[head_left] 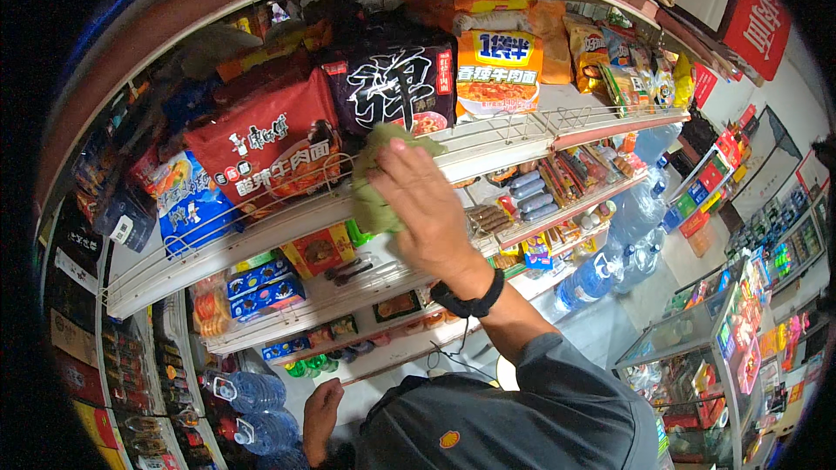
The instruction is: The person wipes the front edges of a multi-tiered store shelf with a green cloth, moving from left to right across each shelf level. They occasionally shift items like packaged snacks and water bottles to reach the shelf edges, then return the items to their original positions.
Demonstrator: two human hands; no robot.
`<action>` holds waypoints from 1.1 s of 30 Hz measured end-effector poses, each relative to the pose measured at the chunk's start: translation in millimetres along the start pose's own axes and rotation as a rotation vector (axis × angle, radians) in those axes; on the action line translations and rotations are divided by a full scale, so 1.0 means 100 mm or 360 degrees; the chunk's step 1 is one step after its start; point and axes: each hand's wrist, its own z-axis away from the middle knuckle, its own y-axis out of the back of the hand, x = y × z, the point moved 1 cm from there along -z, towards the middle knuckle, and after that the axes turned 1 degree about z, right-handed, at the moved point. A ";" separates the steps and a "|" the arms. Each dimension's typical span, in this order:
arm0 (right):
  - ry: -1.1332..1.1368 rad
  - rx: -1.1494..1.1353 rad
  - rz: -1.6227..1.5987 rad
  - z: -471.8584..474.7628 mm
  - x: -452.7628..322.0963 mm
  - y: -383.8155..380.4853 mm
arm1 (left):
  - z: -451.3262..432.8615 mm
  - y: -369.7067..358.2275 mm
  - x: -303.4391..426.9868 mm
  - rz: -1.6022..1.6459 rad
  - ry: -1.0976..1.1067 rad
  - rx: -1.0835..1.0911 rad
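My right hand (424, 209) lies flat over a green cloth (375, 199), its fingers pressing it against the front edge of the upper white metal shelf (281, 225). A black band circles that wrist. Just behind the cloth stand a black instant noodle multipack (398, 88) and a red one (274, 137). To their right is an orange and white noodle pack (499, 72), and a blue noodle pack (194, 202) leans at the left. Low beside my body, my left hand (321, 414) is partly hidden; whether its fingers are closed is unclear.
A thin wire guard (555, 119) runs along the shelf's front. Lower shelves carry blue snack boxes (266, 288) and packaged sausages (532, 192). Large water bottles (591, 274) stand at right, more bottles (258, 395) at lower left. A glass display case (679, 339) is behind on the right.
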 end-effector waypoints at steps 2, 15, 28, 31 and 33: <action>-0.0054 -0.0037 0.0137 0.03 0.20 0.18 | -0.03 0.01 -0.09 0.0078 0.0035 0.0046; -0.0084 -0.0006 0.0098 0.11 0.21 0.17 | 0.19 0.07 -0.23 0.0284 0.0135 -0.0052; -0.0744 0.0847 0.0288 -0.04 1.12 1.02 | 0.20 -0.18 0.00 0.0251 0.0226 0.0030; -0.0527 0.0417 0.0335 0.05 0.86 0.63 | 0.11 -0.28 0.19 0.0213 0.0139 0.0003; -0.0398 0.0251 0.0200 0.17 0.79 0.54 | 0.05 -0.37 0.33 0.0170 0.0101 -0.0037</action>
